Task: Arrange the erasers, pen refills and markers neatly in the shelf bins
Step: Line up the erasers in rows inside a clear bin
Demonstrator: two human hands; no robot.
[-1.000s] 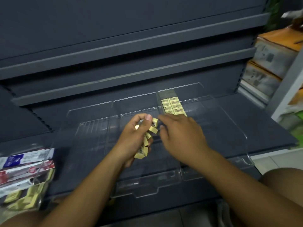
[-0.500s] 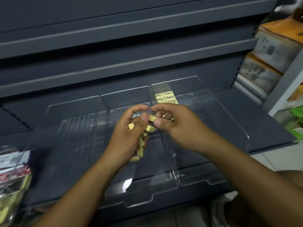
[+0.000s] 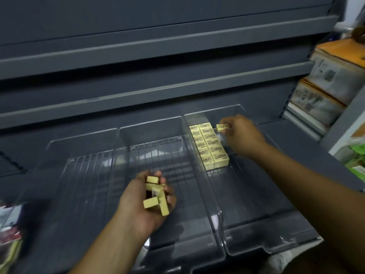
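Pale-yellow rectangular erasers (image 3: pixel 210 147) with printed sleeves lie flat in two tidy rows along the left wall of the right-hand clear plastic bin (image 3: pixel 276 246), centre-right. Another eraser (image 3: pixel 222 127) is pinched by the right hand (image 3: pixel 241 135) beside the rows' far end. A jumbled handful (image 3: pixel 156 196) sits in the left hand (image 3: pixel 138 206), lower centre.

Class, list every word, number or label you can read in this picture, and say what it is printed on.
Nothing here reads clearly enough to quote.
Stacked erasers in the right bin: dark print, too blurred.
Single eraser pinched by the right hand: print, too blurred.
Loose erasers in the left hand: small label, too small.
Cardboard boxes, far right: markings blurred.
Packets, lower left: blurred.
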